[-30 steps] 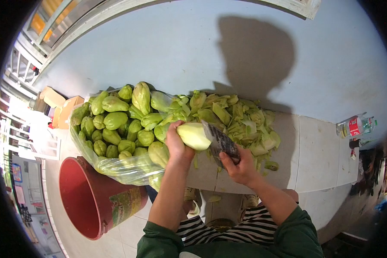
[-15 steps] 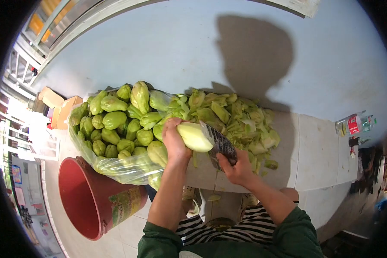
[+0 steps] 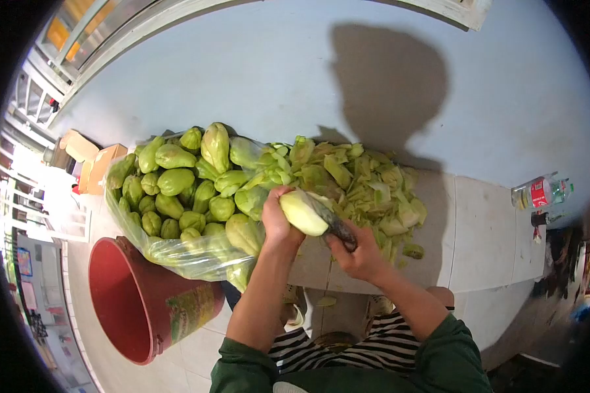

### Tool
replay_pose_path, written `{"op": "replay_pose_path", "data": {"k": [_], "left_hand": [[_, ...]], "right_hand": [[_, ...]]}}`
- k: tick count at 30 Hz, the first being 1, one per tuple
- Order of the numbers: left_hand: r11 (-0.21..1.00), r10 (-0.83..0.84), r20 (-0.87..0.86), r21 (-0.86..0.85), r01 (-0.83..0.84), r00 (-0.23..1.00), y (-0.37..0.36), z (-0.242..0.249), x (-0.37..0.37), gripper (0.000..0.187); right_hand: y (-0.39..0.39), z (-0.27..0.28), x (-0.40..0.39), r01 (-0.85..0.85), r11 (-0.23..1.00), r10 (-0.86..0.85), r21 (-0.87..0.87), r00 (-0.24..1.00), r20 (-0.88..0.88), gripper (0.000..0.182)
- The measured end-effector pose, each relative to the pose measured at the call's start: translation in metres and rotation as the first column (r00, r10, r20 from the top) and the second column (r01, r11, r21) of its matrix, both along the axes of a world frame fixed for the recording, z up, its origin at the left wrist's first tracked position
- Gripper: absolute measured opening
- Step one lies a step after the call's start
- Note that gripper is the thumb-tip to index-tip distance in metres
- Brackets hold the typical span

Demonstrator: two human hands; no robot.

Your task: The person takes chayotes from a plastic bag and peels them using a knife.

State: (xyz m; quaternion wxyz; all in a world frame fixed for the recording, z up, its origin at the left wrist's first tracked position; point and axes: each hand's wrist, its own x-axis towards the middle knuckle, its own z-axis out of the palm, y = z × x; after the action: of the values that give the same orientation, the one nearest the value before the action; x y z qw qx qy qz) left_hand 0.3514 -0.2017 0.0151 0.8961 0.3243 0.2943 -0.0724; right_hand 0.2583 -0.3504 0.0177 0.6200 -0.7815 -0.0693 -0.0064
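Peelings (image 3: 373, 180) on tiles (image 3: 484, 229) beside wall (image 3: 242, 72)

Ledge: a pale, grey-tiled ledge (image 3: 482, 219) is running along the wall, its tile joints showing on the right.
Bag: a clear plastic bag (image 3: 177, 254) is lying open on it, holding green, pear-shaped vegetables (image 3: 176, 182) and sagging at the front.
Peelings: a loose heap of pale green peelings (image 3: 373, 187) is spreading beside the bag.
Far right: a clear plastic bottle with a red label (image 3: 539, 193) is lying, apparently, on its side.
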Motion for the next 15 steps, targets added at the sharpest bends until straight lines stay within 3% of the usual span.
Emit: {"op": "replay_pose_path", "data": {"k": [1, 3, 4, 5, 7, 8, 9, 11, 15], "left_hand": [[1.0, 0.005, -0.001, 0.001, -0.005, 1.0, 0.003, -0.002, 0.002, 0.009], [0.958, -0.104, 0.284, 0.285, 0.019, 0.953, 0.011, -0.001, 0.008, 0.013], [0.949, -0.162, 0.309, 0.307, 0.063, 0.937, 0.013, 0.003, 0.007, 0.014], [0.949, -0.17, 0.308, 0.306, 0.071, 0.936, 0.007, 0.006, 0.005, 0.014], [0.998, -0.055, 0.03, -0.028, 0.056, 0.998, -0.003, 0.009, -0.001, 0.01], [0.995, -0.073, 0.055, -0.058, 0.076, 0.996, -0.001, -0.007, 0.001, 0.009], [0.996, -0.068, 0.056, -0.057, 0.071, 0.996, 0.001, -0.009, 0.002, 0.009], [0.952, -0.112, 0.296, 0.307, 0.017, 0.949, 0.006, -0.01, 0.004, 0.01], [0.966, -0.188, 0.371, 0.235, 0.104, 0.909, 0.004, 0.003, 0.0, 0.01]], "right_hand": [[0.001, 0.004, 0.0, 0.022, 0.999, -0.02, 0.04, 0.999, -0.034, 0.016], [0.0, 0.006, 0.002, 0.057, 0.995, -0.052, 0.08, 0.996, -0.07, 0.015], [-0.003, 0.006, 0.003, 0.04, 0.999, -0.039, 0.035, 0.998, -0.043, 0.014], [-0.005, 0.005, 0.003, 0.024, 1.0, -0.024, -0.011, 1.0, -0.016, 0.014], [-0.004, -0.002, 0.001, 0.028, 0.999, -0.029, -0.029, 0.999, -0.024, 0.014], [-0.003, -0.004, 0.001, 0.031, 0.999, -0.033, -0.043, 0.999, -0.033, 0.014], [-0.002, -0.003, 0.001, 0.026, 0.999, -0.028, -0.043, 0.999, -0.033, 0.014], [-0.005, -0.001, 0.001, 0.058, 0.998, -0.055, 0.033, 0.995, -0.083, 0.017], [-0.013, -0.005, 0.006, 0.005, 1.0, -0.005, -0.002, 0.993, -0.12, 0.019]]}}
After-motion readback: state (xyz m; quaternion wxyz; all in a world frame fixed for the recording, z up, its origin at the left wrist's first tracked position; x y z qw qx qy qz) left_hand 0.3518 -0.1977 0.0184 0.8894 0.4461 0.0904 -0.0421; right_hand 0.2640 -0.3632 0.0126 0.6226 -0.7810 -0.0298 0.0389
